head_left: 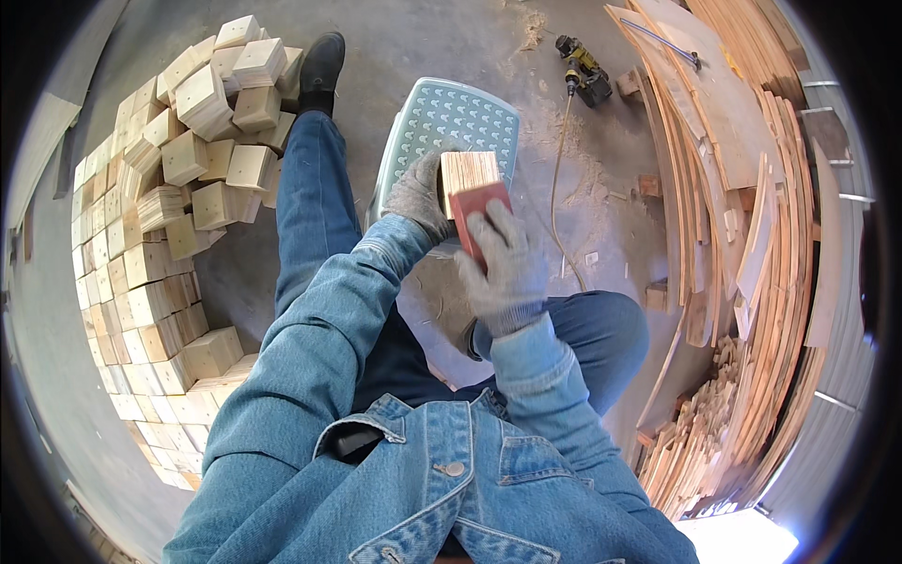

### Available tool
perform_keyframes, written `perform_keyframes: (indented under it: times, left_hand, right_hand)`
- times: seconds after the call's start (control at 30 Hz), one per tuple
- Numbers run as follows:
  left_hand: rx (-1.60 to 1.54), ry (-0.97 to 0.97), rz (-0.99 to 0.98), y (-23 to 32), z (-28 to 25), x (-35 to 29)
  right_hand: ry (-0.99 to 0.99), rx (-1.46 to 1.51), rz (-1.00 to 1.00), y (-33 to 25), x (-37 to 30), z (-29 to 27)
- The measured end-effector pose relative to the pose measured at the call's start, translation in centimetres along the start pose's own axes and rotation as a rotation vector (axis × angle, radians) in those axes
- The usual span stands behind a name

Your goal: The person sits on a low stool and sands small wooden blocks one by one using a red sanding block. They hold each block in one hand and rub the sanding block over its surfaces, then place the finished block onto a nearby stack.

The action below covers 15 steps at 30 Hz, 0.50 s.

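My left hand (419, 195), in a grey knit glove, is closed around the left side of a pale wooden block (468, 170) whose layered edge grain faces up. In my gloved right hand (505, 266) is a dull-red sanding block (478, 200), pressed flat under the fingers. It lies against the near right part of the wooden block and covers some of it. Both are held over a light-blue plastic stool (451, 108) with a dimpled top, between my legs. The underside of the wooden block is hidden.
A big heap of wooden blocks (155, 273) stands to my left, loosely piled on top. A yellow-and-black power drill (584, 70) lies on the floor beyond the stool, with a thin cord or hose (556, 179) running nearer. Long boards (780, 244) and sawdust are at right.
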<state>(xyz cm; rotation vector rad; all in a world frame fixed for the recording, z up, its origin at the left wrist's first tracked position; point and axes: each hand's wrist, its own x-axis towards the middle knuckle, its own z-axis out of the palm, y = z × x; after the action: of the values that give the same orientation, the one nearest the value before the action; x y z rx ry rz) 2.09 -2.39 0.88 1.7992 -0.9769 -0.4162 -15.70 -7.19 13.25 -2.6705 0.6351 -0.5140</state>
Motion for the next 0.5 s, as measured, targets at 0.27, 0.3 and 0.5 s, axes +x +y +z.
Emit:
perform_keyframes:
  times: [0.27,0.3,0.5]
  left_hand:
    - [-0.163,0.004,-0.056,-3.1,1.6,0.4]
    - [-0.347,0.064,-0.094,-5.6,1.9,0.2]
    - [0.091,-0.075,-0.124,1.1,-0.1,0.5]
  right_hand:
    - [0.013,0.009,-0.042,-0.6,3.0,0.9]
    - [-0.010,-0.004,-0.046,-1.2,5.1,1.6]
    - [0.018,-0.198,0.076,3.1,11.8,4.8]
